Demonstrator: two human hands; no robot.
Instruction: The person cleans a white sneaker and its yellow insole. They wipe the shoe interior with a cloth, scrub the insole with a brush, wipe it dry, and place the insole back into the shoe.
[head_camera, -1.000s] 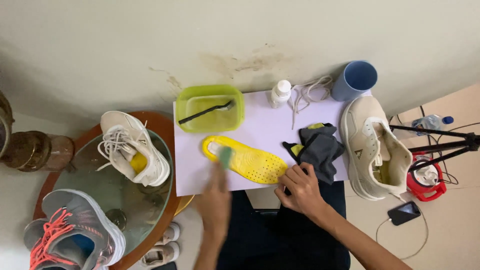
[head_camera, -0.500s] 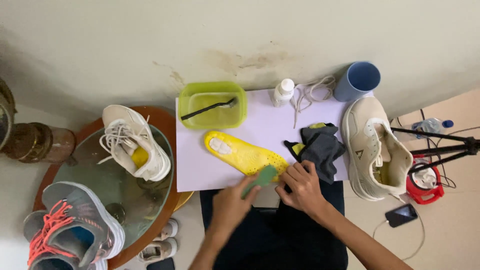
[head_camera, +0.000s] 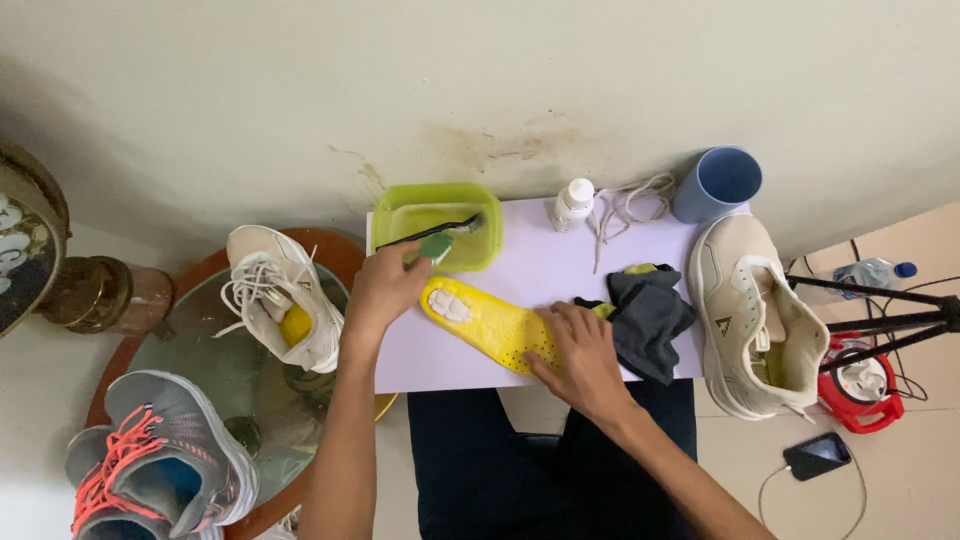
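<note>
The round glass-topped table fills the left side, and on it sits a white sneaker with loose laces, with a grey sneaker with coral laces nearer and further left. Centre stage is the white board, laid across the person's lap against the wall. At its right edge, a cream sneaker lies lengthwise, opening up. On the board lies the yellow insole, angled from far-left to near-right, a patch of white foam at its far end. The right hand presses flat on the insole's near end, fingers spread, pinning it down. Just right of that hand sits a crumpled dark grey cloth. The left hand pinches a small green sponge at the near rim of the green tub, just beyond the insole's far tip. A dark brush rests across the tub. Far right stands a blue cup, with white laces and a small white bottle beside it.
</note>
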